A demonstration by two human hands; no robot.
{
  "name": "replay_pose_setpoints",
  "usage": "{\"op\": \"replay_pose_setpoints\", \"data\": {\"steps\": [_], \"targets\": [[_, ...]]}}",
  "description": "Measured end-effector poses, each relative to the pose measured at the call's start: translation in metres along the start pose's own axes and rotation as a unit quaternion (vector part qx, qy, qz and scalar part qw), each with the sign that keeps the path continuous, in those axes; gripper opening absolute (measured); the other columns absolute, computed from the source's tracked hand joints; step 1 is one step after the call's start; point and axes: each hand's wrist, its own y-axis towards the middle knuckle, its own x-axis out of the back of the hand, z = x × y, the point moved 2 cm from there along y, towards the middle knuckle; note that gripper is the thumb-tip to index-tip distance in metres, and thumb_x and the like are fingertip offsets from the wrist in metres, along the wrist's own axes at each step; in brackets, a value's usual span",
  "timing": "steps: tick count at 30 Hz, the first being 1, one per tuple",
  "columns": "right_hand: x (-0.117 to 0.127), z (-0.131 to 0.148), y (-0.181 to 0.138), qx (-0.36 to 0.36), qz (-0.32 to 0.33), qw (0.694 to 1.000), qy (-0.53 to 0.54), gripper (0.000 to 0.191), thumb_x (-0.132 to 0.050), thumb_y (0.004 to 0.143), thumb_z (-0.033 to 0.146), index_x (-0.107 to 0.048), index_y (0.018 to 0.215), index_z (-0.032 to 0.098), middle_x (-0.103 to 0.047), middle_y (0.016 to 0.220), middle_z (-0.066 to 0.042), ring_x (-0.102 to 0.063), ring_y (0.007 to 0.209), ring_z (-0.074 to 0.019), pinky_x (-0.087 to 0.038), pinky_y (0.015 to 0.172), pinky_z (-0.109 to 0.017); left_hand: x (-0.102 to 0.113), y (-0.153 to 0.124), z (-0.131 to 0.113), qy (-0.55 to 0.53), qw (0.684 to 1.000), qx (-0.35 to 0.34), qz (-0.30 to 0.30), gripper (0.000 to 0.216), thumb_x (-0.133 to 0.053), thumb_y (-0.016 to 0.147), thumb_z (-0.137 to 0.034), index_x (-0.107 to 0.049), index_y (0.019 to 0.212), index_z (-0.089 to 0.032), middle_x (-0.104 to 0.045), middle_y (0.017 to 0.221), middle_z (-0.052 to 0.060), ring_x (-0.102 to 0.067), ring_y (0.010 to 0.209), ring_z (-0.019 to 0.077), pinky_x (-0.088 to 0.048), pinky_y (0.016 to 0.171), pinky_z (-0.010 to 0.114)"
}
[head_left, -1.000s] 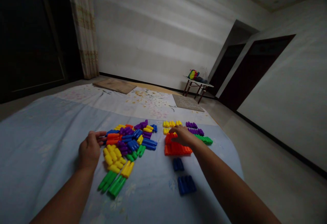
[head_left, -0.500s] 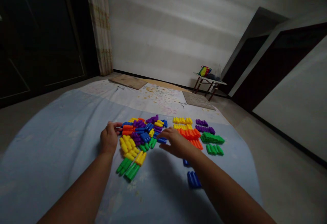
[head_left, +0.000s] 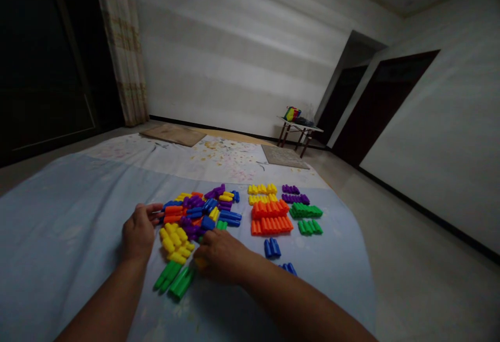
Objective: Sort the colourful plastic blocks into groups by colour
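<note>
A mixed pile of glossy, bullet-shaped plastic toy blocks lies on the blue cloth between my hands. My left hand (head_left: 138,232) rests at its left edge, fingers stretched towards the orange blocks (head_left: 174,214) and apparently touching the edge. My right hand (head_left: 221,256) reaches down over the near right side with curled fingers; what they grip, if anything, is hidden. Beside those fingertips are a blue block (head_left: 208,223) and a partly covered yellow block (head_left: 201,264). Yellow blocks (head_left: 174,240) and green blocks (head_left: 180,282) lie nearest me, with purple blocks (head_left: 193,227) in the pile.
Right of the pile stand colour-sorted rows: yellow (head_left: 262,189), orange (head_left: 271,225), purple (head_left: 296,199), green (head_left: 306,210) and blue (head_left: 272,248). Two flat boards (head_left: 174,135) (head_left: 285,156) lie on the cloth's far part. A small table (head_left: 300,125) stands by the wall.
My right hand has moved down and nearer to me, over the yellow block, with its fingers now curled. My left hand stays by the pile's left edge. The view has turned slightly right.
</note>
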Motion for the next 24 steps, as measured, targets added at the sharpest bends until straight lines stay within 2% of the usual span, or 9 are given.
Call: {"op": "replay_pose_setpoints", "data": {"steps": [4,8,12,17,24], "targets": [[-0.002,-0.01,-0.012,-0.059,-0.017,0.997,0.046,0.041,-0.068,0.067,0.036,-0.053,0.102,0.021,-0.052,0.098,-0.005,-0.05,0.086,-0.0189,-0.042,0.066,-0.026,0.0,0.0,-0.003,0.002,1.0,0.003,0.003,0.042,-0.027,0.078,-0.042,-0.06,0.073,-0.015,-0.066,0.077,0.008,-0.059,0.066,0.0173,-0.046,0.059,0.028],[-0.005,-0.018,-0.031,-0.115,-0.01,0.988,0.103,0.039,-0.068,0.065,0.036,-0.054,0.098,0.022,-0.052,0.098,-0.003,-0.053,0.082,-0.0173,-0.043,0.065,-0.024,0.0,0.0,0.0,0.0,1.0,0.002,0.005,0.045,-0.025,0.079,-0.043,-0.059,0.074,-0.015,-0.065,0.076,0.008,-0.058,0.064,0.0166,-0.046,0.058,0.027],[0.005,-0.02,-0.047,-0.116,0.012,0.982,0.148,0.042,-0.073,0.06,0.039,-0.056,0.094,0.021,-0.053,0.099,-0.003,-0.053,0.086,-0.0176,-0.044,0.071,-0.025,-0.001,0.0,0.003,-0.002,1.0,-0.007,0.003,0.047,-0.024,0.079,-0.044,-0.06,0.076,-0.013,-0.064,0.077,0.009,-0.059,0.067,0.0174,-0.046,0.059,0.027],[0.021,-0.021,-0.052,-0.1,-0.03,0.979,0.172,0.041,-0.07,0.066,0.036,-0.056,0.101,0.021,-0.053,0.106,-0.006,-0.051,0.098,-0.0194,-0.041,0.083,-0.03,-0.001,-0.002,0.001,-0.001,1.0,-0.011,-0.005,0.05,-0.024,0.079,-0.047,-0.06,0.076,-0.014,-0.064,0.075,0.008,-0.059,0.067,0.0177,-0.046,0.057,0.027],[0.009,-0.022,-0.043,-0.088,0.033,0.988,0.123,0.043,-0.066,0.067,0.034,-0.058,0.106,0.019,-0.059,0.098,-0.008,-0.056,0.088,-0.0206,-0.043,0.076,-0.029,0.0,-0.001,0.0,-0.004,1.0,0.004,-0.001,0.044,-0.026,0.079,-0.043,-0.06,0.076,-0.015,-0.063,0.074,0.007,-0.059,0.067,0.0165,-0.046,0.059,0.026]]}}
